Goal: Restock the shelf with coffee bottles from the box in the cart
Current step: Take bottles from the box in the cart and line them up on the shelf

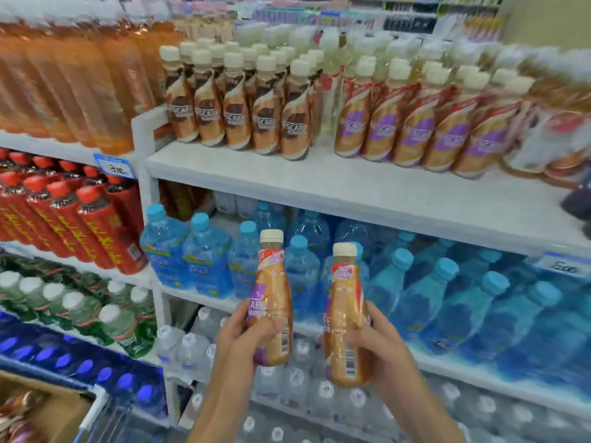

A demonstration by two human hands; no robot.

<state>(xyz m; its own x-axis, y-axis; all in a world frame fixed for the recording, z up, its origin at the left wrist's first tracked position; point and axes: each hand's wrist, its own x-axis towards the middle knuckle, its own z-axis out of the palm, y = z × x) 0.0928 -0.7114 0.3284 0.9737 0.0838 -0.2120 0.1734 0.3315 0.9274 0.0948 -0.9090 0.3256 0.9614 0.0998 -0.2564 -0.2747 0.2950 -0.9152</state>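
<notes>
Cream-capped coffee bottles fill the head view — one in each hand, both held upright in front of the shelving. The left hand (238, 335) has its grip wrapped closed around the lower half of the left coffee bottle (272, 302), whose purple-and-tan label faces partly away, barcode turned toward the camera. The right hand (379, 342) is likewise closed around the right coffee bottle (347, 318), fingers across its middle, barcode low on the side. The two bottles stand near each other but apart.

Above them runs the white shelf (351, 190), its front edge bare. On it stand a row of brown-labelled coffee bottles (236, 103) to the left and a row of purple-labelled coffee bottles (415, 129) to the right — the same label as the pair in hand. Below that shelf sit blue water bottles (431, 298). Red-capped bottles (80, 219) fill the bay at left. At the bottom left corner a cardboard box (54, 410) shows, with more bottles in it, blurred.
</notes>
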